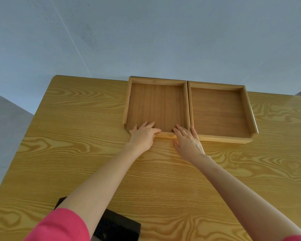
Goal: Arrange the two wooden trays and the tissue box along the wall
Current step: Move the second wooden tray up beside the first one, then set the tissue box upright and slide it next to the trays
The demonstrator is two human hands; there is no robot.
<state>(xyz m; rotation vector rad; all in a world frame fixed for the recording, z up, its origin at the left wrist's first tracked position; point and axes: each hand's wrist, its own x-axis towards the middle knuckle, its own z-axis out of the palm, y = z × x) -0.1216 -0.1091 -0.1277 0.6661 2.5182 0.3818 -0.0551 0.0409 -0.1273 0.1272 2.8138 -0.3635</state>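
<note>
Two shallow wooden trays stand side by side against the wall at the table's far edge. The left tray [156, 101] touches the right tray [217, 108] along one side. My left hand [143, 136] lies over the left tray's front rim, fingers reaching into the tray and thumb on the rim. My right hand [188, 141] rests on the same rim at its right corner, fingers spread, next to the seam between the trays. A black box [118, 225], probably the tissue box, sits at the near edge, partly hidden under my left forearm.
The wood-grain table [76, 153] runs up to a pale blue-grey wall [146, 40]. Its left edge drops to a grey floor [5, 127]. Bare tabletop lies left of the trays and between the trays and the black box.
</note>
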